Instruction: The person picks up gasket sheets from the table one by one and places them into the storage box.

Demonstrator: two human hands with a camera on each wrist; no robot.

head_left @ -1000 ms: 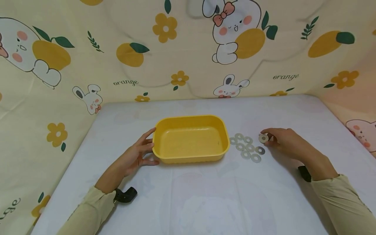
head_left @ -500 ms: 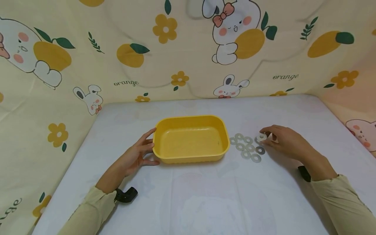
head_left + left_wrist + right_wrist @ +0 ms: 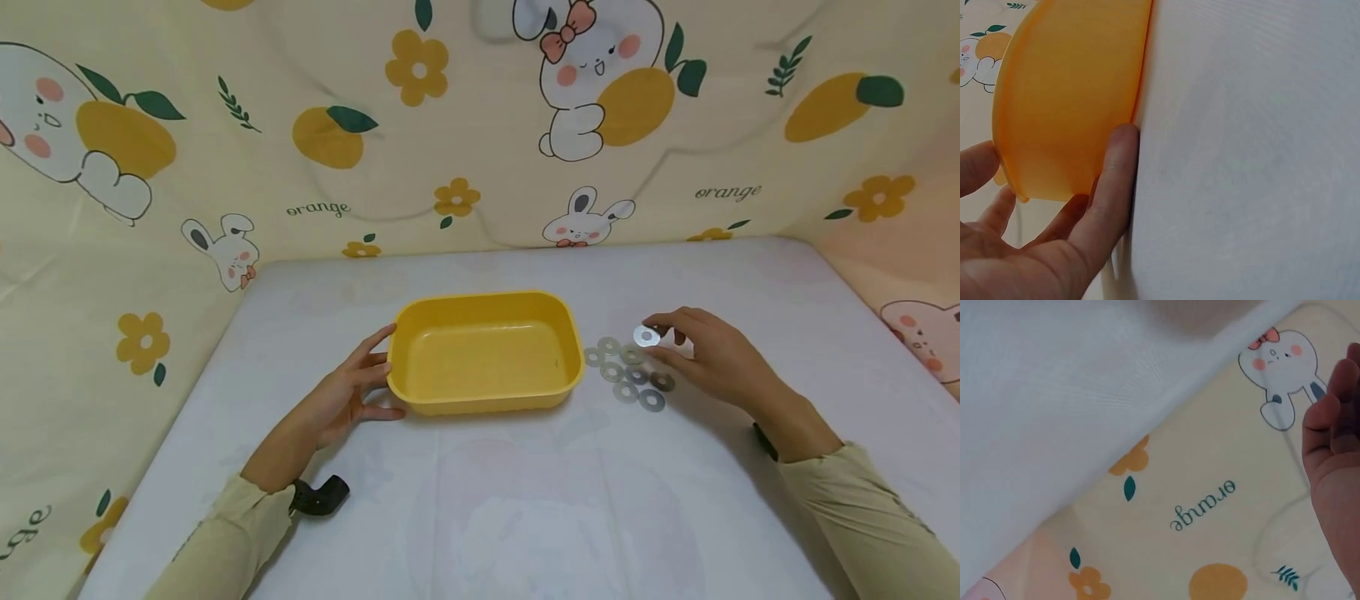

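Rabbit-print fabric backs the tabletop; right hand pinches a washer, loose washers below-left of its grip; left hand, fingers spread, touches a yellow basin.

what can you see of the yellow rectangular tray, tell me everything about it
The yellow, plastic-looking rectangular tray is open-topped, with rounded corners, low walls, a thin rim and a smooth floor bearing a small dark mark near its right end. It sits upright on the white cloth-covered table, long sides running left to right. The left hand touches its left end. Flat, grey metal-looking rings lie beside its right end; whether the nearest touches it is unclear.
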